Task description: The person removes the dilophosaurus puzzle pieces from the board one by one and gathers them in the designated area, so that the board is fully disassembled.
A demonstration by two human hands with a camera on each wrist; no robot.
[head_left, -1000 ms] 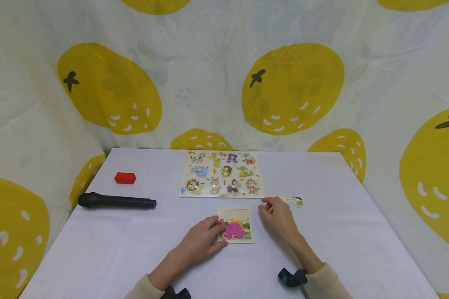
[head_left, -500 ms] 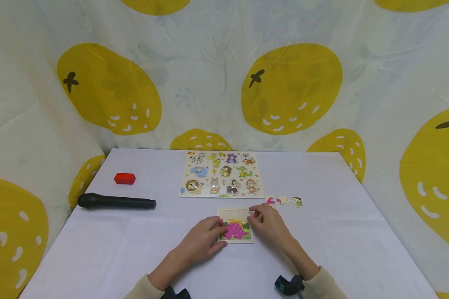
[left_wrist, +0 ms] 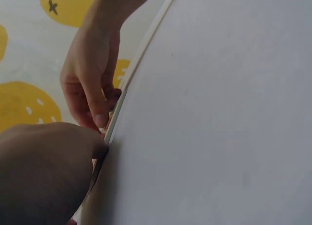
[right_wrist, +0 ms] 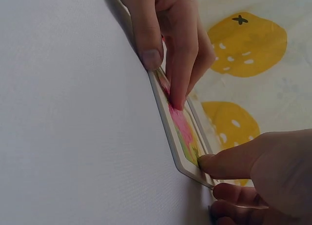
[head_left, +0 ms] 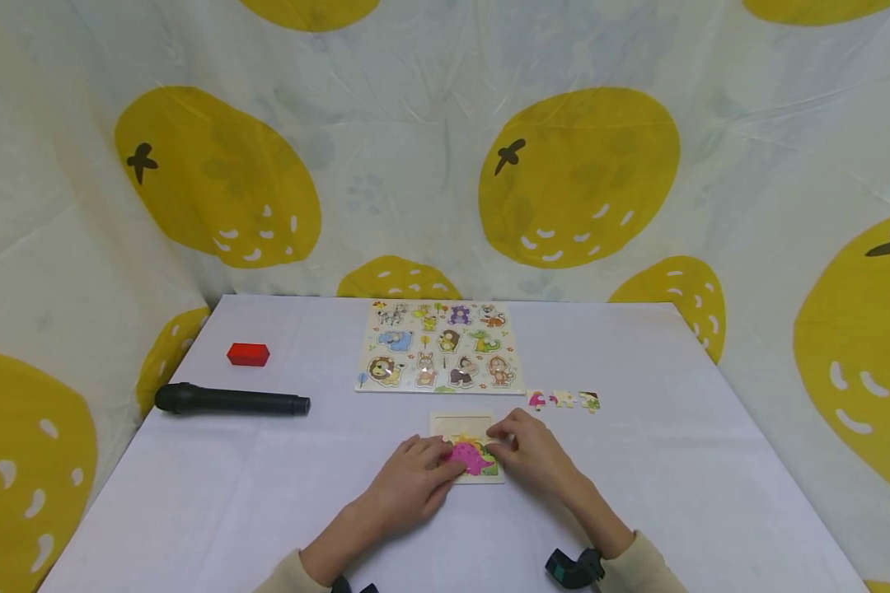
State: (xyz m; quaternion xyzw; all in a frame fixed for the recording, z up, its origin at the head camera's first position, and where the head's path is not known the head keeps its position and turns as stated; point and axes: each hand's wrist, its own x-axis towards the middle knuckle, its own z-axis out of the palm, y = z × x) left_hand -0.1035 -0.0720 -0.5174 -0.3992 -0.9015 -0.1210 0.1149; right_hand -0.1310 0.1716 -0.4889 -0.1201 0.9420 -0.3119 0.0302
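Observation:
A small square wooden jigsaw puzzle with a pink dinosaur lies in front of me, its upper strip bare wood. My left hand holds it at the left, covering that edge; in the right wrist view one left finger presses on the pink picture, with the thumb by the near rim. On the opposite side, my right hand grips the puzzle's right edge, thumb on the picture and fingers by the rim. Three loose jigsaw pieces lie in a row beyond the right hand.
Behind the puzzle lies a larger animal picture board. To the left are a black microphone and a red block. A fruit-patterned cloth hangs behind the white table.
My right hand has come left from beside the loose pieces to the puzzle's right edge, uncovering them. The left thumb has moved from the near corner onto the picture.

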